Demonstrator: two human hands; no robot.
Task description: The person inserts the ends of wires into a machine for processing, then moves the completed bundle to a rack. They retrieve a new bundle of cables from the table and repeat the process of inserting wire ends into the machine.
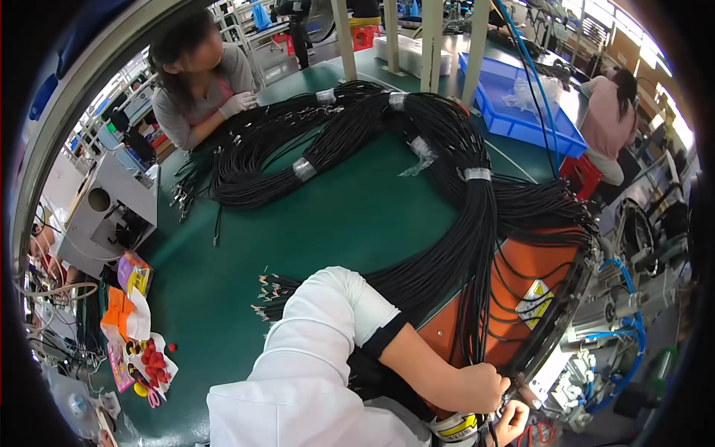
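Note:
My left hand (480,387) is closed in a fist at the lower right, around the lower end of black cables (474,320) that hang down from a thick bundle. Just below it, my right hand (512,421) has its fingers curled in; what they grip is hidden. Dark cable strands pass between the two hands. The big black cable bundle (447,231) runs up the table and is bound with clear wrap (477,174). Stripped, coppery wire ends (268,294) stick out beside my left elbow. Under the hands lies an orange panel (439,339) with a yellow warning label (534,304).
More wrapped cable coils (253,190) lie across the green table (357,223). A co-worker (201,82) leans at the far left edge. A blue tray (521,112) stands far right, near metal posts (432,45). Snack wrappers and red pieces (155,365) lie left; machinery (603,335) borders the right.

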